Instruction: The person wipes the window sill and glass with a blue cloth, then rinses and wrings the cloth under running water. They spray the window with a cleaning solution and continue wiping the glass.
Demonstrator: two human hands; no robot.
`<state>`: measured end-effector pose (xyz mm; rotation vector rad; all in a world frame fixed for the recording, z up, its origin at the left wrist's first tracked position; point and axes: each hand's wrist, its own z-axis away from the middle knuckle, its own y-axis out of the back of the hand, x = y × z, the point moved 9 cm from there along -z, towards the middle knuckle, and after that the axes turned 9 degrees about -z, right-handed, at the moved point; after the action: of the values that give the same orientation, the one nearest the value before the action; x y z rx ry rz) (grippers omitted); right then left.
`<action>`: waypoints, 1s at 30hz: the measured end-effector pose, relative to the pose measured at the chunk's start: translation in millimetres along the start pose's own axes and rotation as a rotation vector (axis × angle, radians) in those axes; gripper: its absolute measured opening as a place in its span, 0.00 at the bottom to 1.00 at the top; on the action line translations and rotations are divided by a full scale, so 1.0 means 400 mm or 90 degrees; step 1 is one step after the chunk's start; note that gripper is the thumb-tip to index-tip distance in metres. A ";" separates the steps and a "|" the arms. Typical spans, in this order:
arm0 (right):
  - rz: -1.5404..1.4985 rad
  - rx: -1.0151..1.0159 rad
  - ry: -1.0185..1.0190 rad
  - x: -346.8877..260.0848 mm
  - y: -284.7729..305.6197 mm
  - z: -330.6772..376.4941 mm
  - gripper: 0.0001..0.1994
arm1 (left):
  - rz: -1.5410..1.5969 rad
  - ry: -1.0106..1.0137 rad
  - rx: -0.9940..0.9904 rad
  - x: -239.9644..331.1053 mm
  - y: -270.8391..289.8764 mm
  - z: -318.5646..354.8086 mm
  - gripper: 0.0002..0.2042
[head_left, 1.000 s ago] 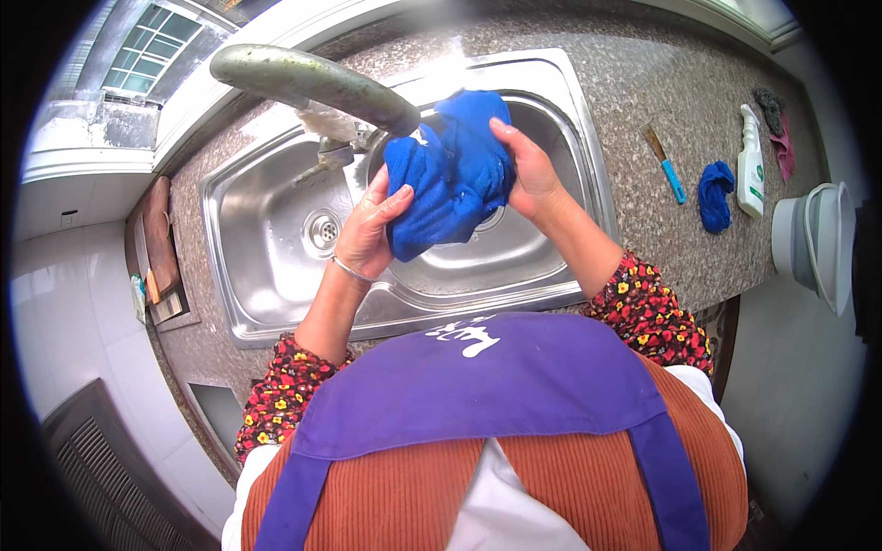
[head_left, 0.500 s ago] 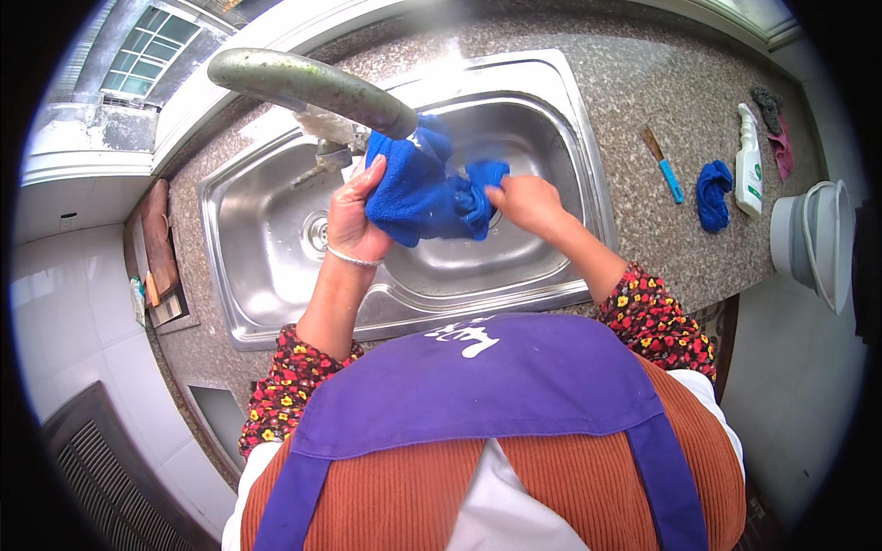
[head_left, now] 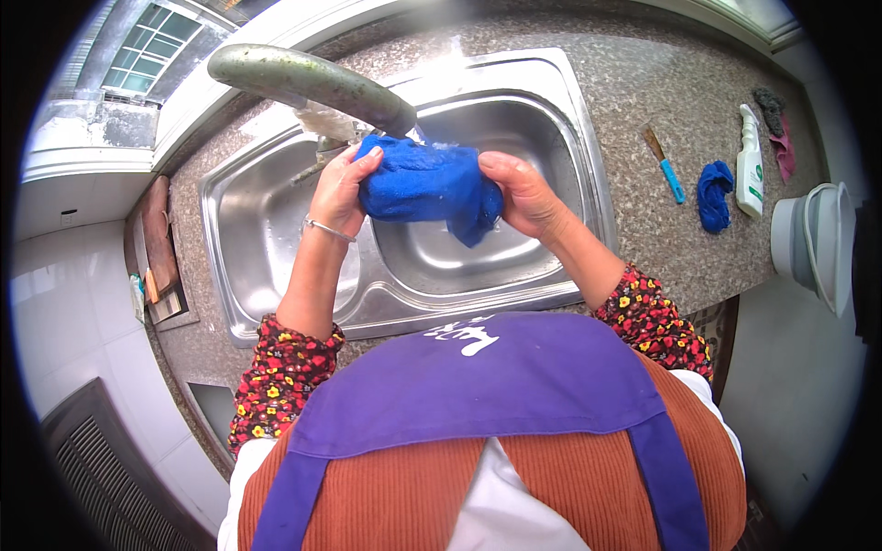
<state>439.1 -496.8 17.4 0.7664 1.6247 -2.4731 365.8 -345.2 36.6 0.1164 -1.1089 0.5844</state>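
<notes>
A wet blue cloth (head_left: 424, 182) stretches between my two hands, over the divider and right basin of the steel double sink (head_left: 404, 301). My left hand (head_left: 342, 190) grips its left end, thumb on top. My right hand (head_left: 525, 195) holds the right end, where a fold hangs down toward the basin. Right above the cloth is the mouth of the faucet (head_left: 312, 89), a thick greenish-grey curved spout, and water runs from it onto the fabric. The fingers behind the cloth are hidden.
To the right on the speckled counter (head_left: 625, 83) lie a blue-handled scraper (head_left: 672, 180), a crumpled blue cloth (head_left: 713, 196), a white spray bottle (head_left: 749, 165) and a pink cloth (head_left: 784, 156). A grey-white bucket (head_left: 813, 241) stands at the far right. Wooden boards (head_left: 160, 241) lean at the left.
My right hand has turned and now grips the cloth's right end. The cloth, bunched and hanging before, is spread wider under the spout. My left hand has shifted slightly left.
</notes>
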 end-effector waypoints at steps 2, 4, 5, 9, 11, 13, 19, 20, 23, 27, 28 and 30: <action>0.007 -0.058 -0.102 0.044 -0.022 0.006 0.22 | 0.024 -0.006 -0.062 -0.019 -0.004 -0.016 0.19; 0.146 -0.017 -0.175 0.073 -0.003 0.009 0.22 | -0.017 -0.016 -0.046 -0.029 0.009 -0.024 0.20; 0.092 0.006 -0.148 0.062 0.000 0.003 0.17 | -0.067 -0.035 -0.014 -0.024 0.018 -0.025 0.20; -0.139 -0.054 -0.079 0.030 -0.037 -0.016 0.17 | -0.761 -0.289 0.328 0.084 0.009 0.064 0.18; -0.087 -0.003 -0.054 0.024 -0.026 -0.029 0.17 | -0.729 -0.344 0.409 0.091 -0.020 0.114 0.11; -0.044 -0.004 -0.036 0.024 -0.037 -0.037 0.14 | -0.580 -0.274 0.222 0.027 -0.075 0.095 0.10; 0.040 -0.071 -0.070 0.035 -0.062 -0.038 0.11 | -0.527 -0.382 0.259 0.044 -0.075 0.097 0.06; 0.041 -0.107 -0.072 0.025 -0.067 -0.034 0.12 | -0.521 -0.409 0.243 0.051 -0.075 0.099 0.06; 0.169 -0.066 -0.019 -0.030 -0.014 -0.021 0.14 | 0.163 -0.126 0.173 -0.021 0.041 0.030 0.10; 0.075 0.144 0.134 -0.142 0.125 0.012 0.14 | 0.431 0.002 0.079 -0.035 0.090 0.003 0.12; 0.028 0.188 0.173 -0.162 0.157 0.024 0.12 | 0.399 -0.028 0.022 -0.019 0.086 0.001 0.13; 0.018 0.141 0.188 -0.175 0.162 0.030 0.09 | 0.361 0.014 -0.015 -0.041 0.074 0.009 0.16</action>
<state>517.3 -549.1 -1.8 1.2271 1.4159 -2.6516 342.8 -327.9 18.2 -0.2341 -1.1272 1.0729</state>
